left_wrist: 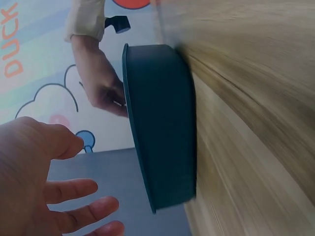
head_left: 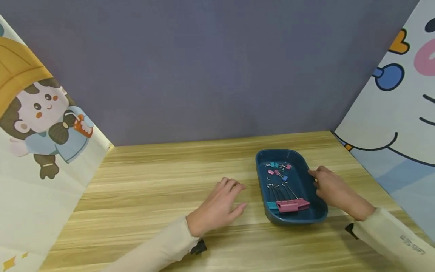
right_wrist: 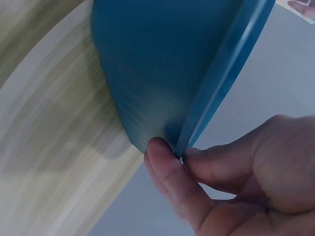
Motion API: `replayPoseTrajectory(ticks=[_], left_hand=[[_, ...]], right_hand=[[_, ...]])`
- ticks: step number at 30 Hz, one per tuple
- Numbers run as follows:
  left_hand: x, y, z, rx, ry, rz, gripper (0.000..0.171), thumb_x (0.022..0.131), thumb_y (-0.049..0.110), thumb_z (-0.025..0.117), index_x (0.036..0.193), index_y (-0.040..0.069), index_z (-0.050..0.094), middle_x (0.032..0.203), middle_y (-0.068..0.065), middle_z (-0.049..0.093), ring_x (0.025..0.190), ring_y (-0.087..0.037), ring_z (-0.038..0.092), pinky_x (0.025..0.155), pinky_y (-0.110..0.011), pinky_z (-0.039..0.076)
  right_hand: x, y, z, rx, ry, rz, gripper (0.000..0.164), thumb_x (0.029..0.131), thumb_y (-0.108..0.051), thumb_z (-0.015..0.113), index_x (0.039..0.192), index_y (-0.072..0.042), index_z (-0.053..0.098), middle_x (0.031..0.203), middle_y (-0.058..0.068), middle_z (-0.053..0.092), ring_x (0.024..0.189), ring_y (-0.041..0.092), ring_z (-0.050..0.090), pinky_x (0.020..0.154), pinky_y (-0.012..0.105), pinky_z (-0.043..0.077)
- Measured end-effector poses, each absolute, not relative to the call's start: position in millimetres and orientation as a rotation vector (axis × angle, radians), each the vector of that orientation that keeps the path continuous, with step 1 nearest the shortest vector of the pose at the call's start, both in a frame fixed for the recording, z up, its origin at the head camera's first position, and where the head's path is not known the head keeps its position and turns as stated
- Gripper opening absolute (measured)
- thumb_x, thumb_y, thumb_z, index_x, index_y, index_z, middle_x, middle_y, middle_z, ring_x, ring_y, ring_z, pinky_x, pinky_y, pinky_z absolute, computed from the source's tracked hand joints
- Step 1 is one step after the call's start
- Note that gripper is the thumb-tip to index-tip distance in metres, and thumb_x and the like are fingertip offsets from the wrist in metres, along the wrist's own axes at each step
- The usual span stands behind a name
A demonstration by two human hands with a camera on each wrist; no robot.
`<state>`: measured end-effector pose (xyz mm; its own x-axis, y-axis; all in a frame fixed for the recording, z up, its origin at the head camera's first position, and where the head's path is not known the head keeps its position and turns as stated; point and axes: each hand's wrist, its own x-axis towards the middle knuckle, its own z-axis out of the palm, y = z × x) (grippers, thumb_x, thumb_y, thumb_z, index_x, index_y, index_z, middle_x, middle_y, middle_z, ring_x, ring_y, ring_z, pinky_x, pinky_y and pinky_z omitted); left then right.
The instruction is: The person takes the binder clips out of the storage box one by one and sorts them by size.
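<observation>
A dark blue plastic tray (head_left: 307,185) stands on the right part of the table. Large binder clips, two pink (head_left: 288,206) and at least one teal (head_left: 273,206), lie at its near end. Several small binder clips (head_left: 276,165) in teal, pink and blue are scattered toward its far end. My right hand (head_left: 334,189) pinches the tray's right rim between thumb and fingers, plain in the right wrist view on the rim (right_wrist: 216,78). To the left of the tray, my left hand (head_left: 221,206) hovers apart from it, fingers spread and slightly bent, holding nothing.
The wood-grain table (head_left: 163,181) reaches back to a grey-purple wall (head_left: 210,71). Side panels with cartoon prints stand on the left (head_left: 30,196) and the right (head_left: 367,113). Both wrists wear a small black device, the left one (head_left: 198,246) below the cuff.
</observation>
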<state>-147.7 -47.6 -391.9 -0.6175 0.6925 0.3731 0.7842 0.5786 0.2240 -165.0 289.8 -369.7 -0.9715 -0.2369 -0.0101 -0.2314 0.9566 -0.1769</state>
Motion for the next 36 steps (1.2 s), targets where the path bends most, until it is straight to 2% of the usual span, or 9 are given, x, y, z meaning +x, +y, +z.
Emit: replayPoseTrajectory(ticks=[9,17,25,31,36], left_hand=[[-151.0,-24.4,-390.1,-1.263,-2.522,-0.580,0.042,0.091,0.032,0.062,0.124,0.005,0.056,0.111,-0.002,0.053,0.099,-0.013,0.041,0.081,-0.022,0.041],[-153.4,0.4,-385.9,-1.331,-2.566,-0.552,0.041,0.093,0.035,0.059,0.125,0.010,0.056,0.111,0.001,0.054,0.096,-0.012,0.038,0.081,-0.020,0.038],[-157.7,27.4,-389.7,-1.400,-2.635,-0.411,0.035,0.091,0.039,0.062,0.117,0.015,0.062,0.107,0.003,0.060,0.090,-0.012,0.040,0.077,-0.020,0.036],[-162.6,42.5,-393.1,-1.427,-2.697,-0.291,0.030,0.087,0.039,0.067,0.106,0.016,0.066,0.093,0.007,0.062,0.084,-0.009,0.044,0.075,-0.022,0.034],[-164.9,51.6,-392.5,-1.431,-2.721,-0.274,0.020,0.086,0.033,0.069,0.095,0.016,0.068,0.075,0.011,0.056,0.073,-0.007,0.044,0.069,-0.022,0.032]], right_hand=[[-166.5,280.5,-369.6,-0.383,3.108,-0.310,0.038,0.076,0.011,0.063,0.112,0.021,0.055,0.096,0.028,0.051,0.076,0.029,0.055,0.068,0.045,0.051],[-167.8,273.3,-369.3,-0.375,3.102,-0.329,0.040,0.078,0.009,0.064,0.114,0.021,0.054,0.100,0.029,0.051,0.076,0.027,0.055,0.067,0.044,0.050],[-169.0,267.5,-369.6,-0.362,3.089,-0.327,0.041,0.076,0.009,0.065,0.114,0.020,0.054,0.098,0.027,0.051,0.077,0.028,0.056,0.068,0.044,0.051],[-169.1,265.4,-370.1,-0.344,3.089,-0.324,0.040,0.076,0.010,0.065,0.114,0.021,0.055,0.097,0.025,0.051,0.079,0.029,0.057,0.070,0.044,0.052],[-168.0,264.2,-369.8,-0.344,3.104,-0.327,0.039,0.077,0.010,0.065,0.113,0.021,0.055,0.097,0.025,0.051,0.080,0.029,0.057,0.071,0.045,0.051]])
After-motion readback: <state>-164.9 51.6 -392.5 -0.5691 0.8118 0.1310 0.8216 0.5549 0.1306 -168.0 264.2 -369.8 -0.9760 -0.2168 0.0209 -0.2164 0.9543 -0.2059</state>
